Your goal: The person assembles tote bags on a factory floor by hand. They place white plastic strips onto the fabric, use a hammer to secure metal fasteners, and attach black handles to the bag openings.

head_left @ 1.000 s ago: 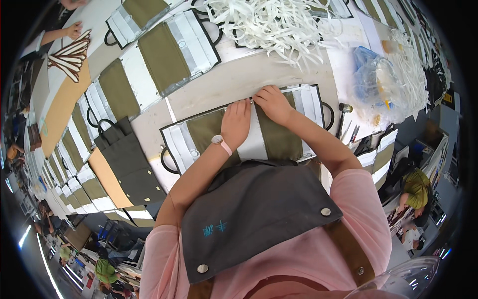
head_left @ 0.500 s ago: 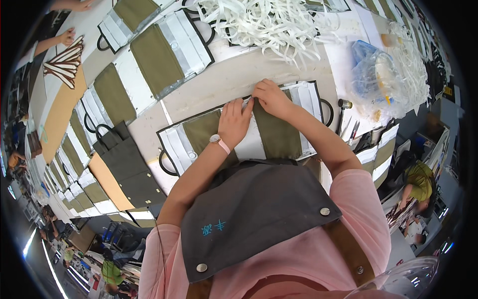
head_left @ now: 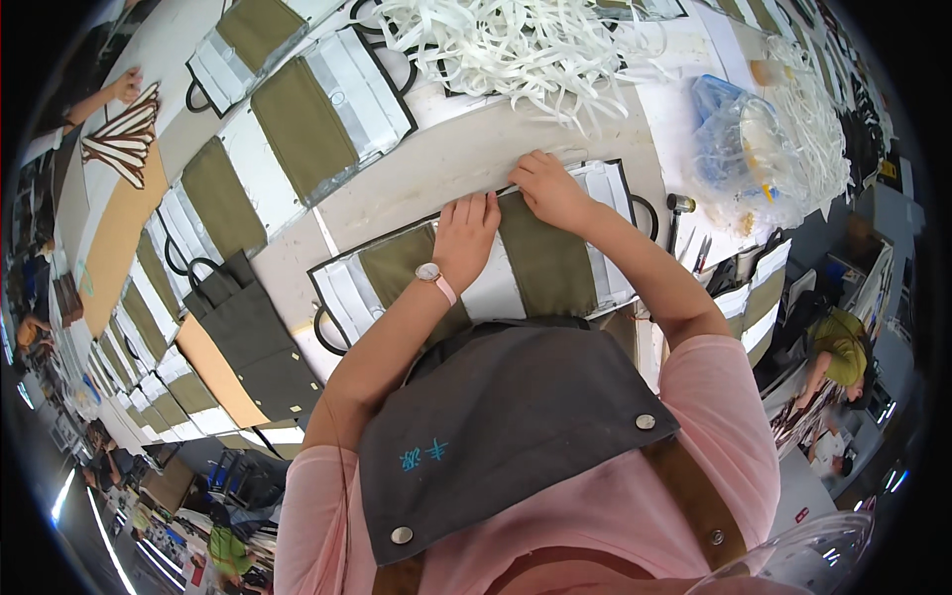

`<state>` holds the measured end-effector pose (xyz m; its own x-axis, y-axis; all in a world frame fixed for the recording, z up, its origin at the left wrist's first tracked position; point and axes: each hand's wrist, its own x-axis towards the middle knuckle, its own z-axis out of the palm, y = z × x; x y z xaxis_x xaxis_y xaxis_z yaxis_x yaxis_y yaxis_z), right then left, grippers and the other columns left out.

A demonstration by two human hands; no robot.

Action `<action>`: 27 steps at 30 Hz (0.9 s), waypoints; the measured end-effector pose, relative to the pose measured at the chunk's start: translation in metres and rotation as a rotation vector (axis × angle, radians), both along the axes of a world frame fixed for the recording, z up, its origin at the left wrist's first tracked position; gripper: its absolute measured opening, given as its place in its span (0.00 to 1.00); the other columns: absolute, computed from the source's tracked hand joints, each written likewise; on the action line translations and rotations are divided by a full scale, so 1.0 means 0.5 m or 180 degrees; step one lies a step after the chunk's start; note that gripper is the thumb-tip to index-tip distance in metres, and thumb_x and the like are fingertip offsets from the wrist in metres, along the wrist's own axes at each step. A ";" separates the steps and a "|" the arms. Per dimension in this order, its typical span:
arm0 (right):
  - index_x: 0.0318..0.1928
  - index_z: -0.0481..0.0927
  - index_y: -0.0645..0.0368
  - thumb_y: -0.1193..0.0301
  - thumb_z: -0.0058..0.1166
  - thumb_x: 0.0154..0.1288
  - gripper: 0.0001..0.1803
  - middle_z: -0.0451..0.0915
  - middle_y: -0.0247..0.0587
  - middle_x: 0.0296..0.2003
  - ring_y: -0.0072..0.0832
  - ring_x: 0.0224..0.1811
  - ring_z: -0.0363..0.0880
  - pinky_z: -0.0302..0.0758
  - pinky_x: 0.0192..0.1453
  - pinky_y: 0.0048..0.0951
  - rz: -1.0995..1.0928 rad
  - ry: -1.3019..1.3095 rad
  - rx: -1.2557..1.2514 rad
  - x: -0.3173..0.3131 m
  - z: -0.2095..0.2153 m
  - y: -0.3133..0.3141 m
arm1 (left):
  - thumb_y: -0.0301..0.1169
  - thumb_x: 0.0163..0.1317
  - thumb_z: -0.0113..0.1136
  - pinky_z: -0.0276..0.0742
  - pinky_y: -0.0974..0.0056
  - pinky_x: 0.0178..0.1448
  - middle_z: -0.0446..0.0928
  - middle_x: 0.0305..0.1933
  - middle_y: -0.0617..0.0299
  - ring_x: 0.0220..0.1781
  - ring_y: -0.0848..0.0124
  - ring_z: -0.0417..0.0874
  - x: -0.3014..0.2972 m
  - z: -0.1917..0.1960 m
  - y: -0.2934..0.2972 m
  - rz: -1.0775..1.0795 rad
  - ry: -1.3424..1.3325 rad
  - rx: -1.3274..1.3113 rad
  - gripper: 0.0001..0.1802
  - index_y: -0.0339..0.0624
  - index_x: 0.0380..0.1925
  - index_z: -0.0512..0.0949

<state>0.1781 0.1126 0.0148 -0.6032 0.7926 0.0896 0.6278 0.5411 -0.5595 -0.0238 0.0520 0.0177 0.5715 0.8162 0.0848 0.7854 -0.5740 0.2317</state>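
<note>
Both hands (head_left: 466, 233) unmoved, fingertips hidden along the bag panel (head_left: 540, 263) top edge

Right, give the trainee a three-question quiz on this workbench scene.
1. True or false: both hands rest on the olive and white fabric panel.
2. Which wrist wears the watch? A) left B) right
3. What lies heaped at the table's far edge?

Key:
1. True: left hand and right hand both press on it.
2. A
3. A pile of white strips.
</note>
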 end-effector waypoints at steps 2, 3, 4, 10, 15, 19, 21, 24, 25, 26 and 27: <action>0.36 0.75 0.58 0.82 0.53 0.49 0.11 0.72 0.42 0.37 0.41 0.45 0.70 0.66 0.51 0.38 0.0025 -0.0012 -0.0124 -0.001 -0.001 0.002 | 0.27 0.58 0.48 0.67 0.57 0.59 0.70 0.49 0.52 0.52 0.61 0.71 -0.002 0.000 0.001 -0.0065 -0.0048 0.0053 0.24 0.35 0.57 0.69; 0.35 0.75 0.58 0.82 0.53 0.49 0.11 0.72 0.42 0.37 0.41 0.45 0.70 0.66 0.51 0.38 -0.0004 -0.0024 -0.0187 -0.002 0.000 0.005 | 0.27 0.58 0.48 0.66 0.57 0.60 0.70 0.49 0.52 0.53 0.60 0.71 -0.004 -0.002 0.001 -0.0098 -0.0098 0.0032 0.25 0.36 0.57 0.69; 0.35 0.75 0.58 0.82 0.53 0.49 0.11 0.72 0.42 0.37 0.42 0.45 0.70 0.67 0.51 0.38 -0.0033 -0.0036 -0.0251 -0.003 0.001 0.007 | 0.27 0.58 0.49 0.66 0.56 0.61 0.70 0.50 0.51 0.53 0.60 0.71 -0.006 -0.003 0.000 -0.0132 -0.0149 0.0011 0.25 0.36 0.58 0.69; 0.31 0.74 0.59 0.82 0.53 0.47 0.09 0.72 0.42 0.34 0.43 0.43 0.70 0.68 0.49 0.39 0.0040 -0.0221 -0.0447 -0.009 0.001 0.021 | 0.25 0.57 0.49 0.66 0.55 0.60 0.71 0.48 0.50 0.53 0.58 0.71 0.018 0.005 -0.012 -0.0052 0.0045 0.0060 0.26 0.39 0.59 0.68; 0.32 0.76 0.59 0.79 0.54 0.46 0.09 0.73 0.39 0.35 0.39 0.43 0.71 0.70 0.49 0.37 0.0361 -0.0061 0.0170 0.016 -0.004 -0.001 | 0.26 0.58 0.47 0.65 0.55 0.61 0.71 0.49 0.50 0.53 0.59 0.71 0.026 0.009 -0.014 0.0013 0.0210 -0.0021 0.27 0.39 0.61 0.67; 0.39 0.78 0.61 0.75 0.53 0.48 0.14 0.75 0.38 0.38 0.37 0.46 0.71 0.71 0.53 0.35 0.0554 -0.0230 0.0764 0.029 -0.003 -0.015 | 0.26 0.58 0.47 0.65 0.55 0.61 0.71 0.49 0.50 0.53 0.59 0.71 0.019 0.005 -0.011 0.0050 0.0008 0.0098 0.28 0.37 0.62 0.66; 0.40 0.78 0.61 0.73 0.53 0.49 0.15 0.75 0.38 0.38 0.36 0.47 0.71 0.71 0.54 0.35 0.0604 -0.0305 0.0920 0.031 -0.001 -0.017 | 0.26 0.57 0.48 0.65 0.56 0.60 0.71 0.48 0.50 0.53 0.59 0.71 0.017 0.003 -0.009 -0.0005 0.0076 0.0063 0.28 0.37 0.61 0.66; 0.41 0.78 0.62 0.72 0.53 0.49 0.16 0.74 0.38 0.39 0.36 0.47 0.71 0.70 0.55 0.36 0.0580 -0.0274 0.1046 0.038 -0.006 -0.021 | 0.26 0.56 0.48 0.66 0.56 0.60 0.71 0.48 0.50 0.52 0.59 0.71 0.018 0.007 -0.005 -0.0077 0.0222 -0.0119 0.28 0.37 0.61 0.67; 0.41 0.78 0.62 0.72 0.53 0.49 0.15 0.74 0.38 0.39 0.36 0.47 0.71 0.70 0.55 0.36 0.0557 -0.0245 0.1065 0.040 -0.007 -0.024 | 0.26 0.56 0.49 0.66 0.56 0.59 0.71 0.48 0.50 0.52 0.59 0.71 0.019 0.009 -0.003 -0.0096 0.0279 -0.0199 0.28 0.37 0.60 0.67; 0.41 0.78 0.61 0.72 0.53 0.50 0.15 0.74 0.38 0.39 0.37 0.47 0.71 0.70 0.55 0.37 0.0532 -0.0215 0.1085 0.042 -0.008 -0.026 | 0.26 0.56 0.48 0.66 0.56 0.59 0.71 0.48 0.50 0.52 0.59 0.71 0.020 0.011 -0.002 -0.0106 0.0278 -0.0242 0.27 0.36 0.59 0.68; 0.41 0.79 0.61 0.72 0.53 0.50 0.15 0.74 0.39 0.39 0.37 0.47 0.71 0.70 0.54 0.37 0.0479 -0.0189 0.1073 0.042 -0.007 -0.028 | 0.27 0.56 0.48 0.65 0.56 0.59 0.71 0.47 0.50 0.52 0.59 0.71 0.022 0.015 -0.001 -0.0120 0.0279 -0.0285 0.27 0.35 0.59 0.68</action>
<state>0.1993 0.0986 0.0112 -0.7226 0.6267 0.2918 0.5534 0.7773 -0.2992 -0.0128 0.0515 0.0251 0.6038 0.7962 -0.0392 0.7832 -0.5835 0.2147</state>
